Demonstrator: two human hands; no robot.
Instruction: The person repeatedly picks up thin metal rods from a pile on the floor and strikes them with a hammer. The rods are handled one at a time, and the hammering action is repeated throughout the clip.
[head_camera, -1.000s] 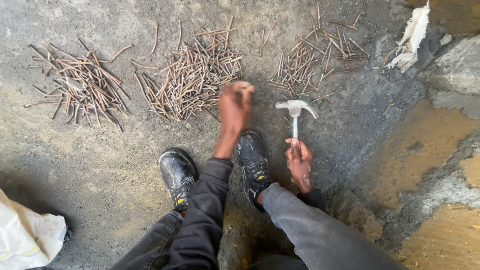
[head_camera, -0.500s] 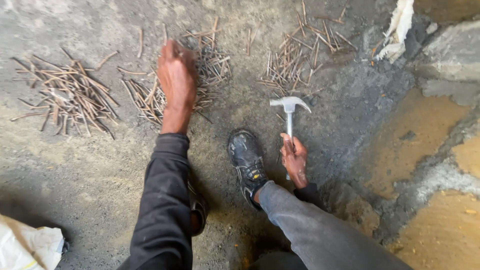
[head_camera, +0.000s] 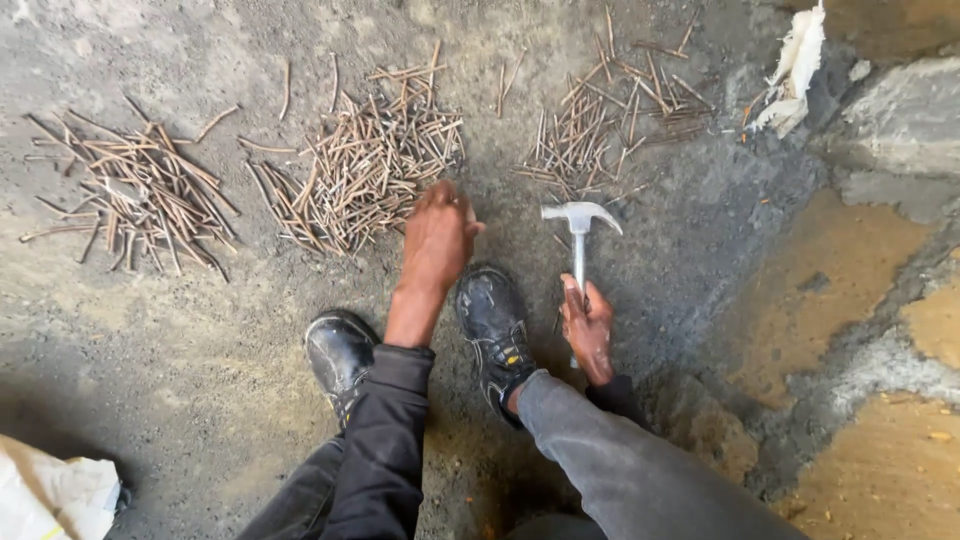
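right hand (head_camera: 588, 325) grips hammer (head_camera: 579, 232); left hand (head_camera: 437, 238) beside nails (head_camera: 365, 165).

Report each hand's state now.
Left hand: over the ground by the middle nail pile; grip cannot be told.
Right hand: closed on the hammer handle.

The scene is seen from a single view, taken from a camera worn on the person's head and aimed steeply down at the ground in front of the body. The left hand (head_camera: 436, 238) and the right hand (head_camera: 588, 328) are caught near the middle of the frame, at arm's length from the lens. Below the hands, both sleeves and two black shoes (head_camera: 492, 322) are taken in; beyond the fingertips, the concrete floor (head_camera: 200, 380) is shown up to the top edge. No second view is provided, so nothing is shared.
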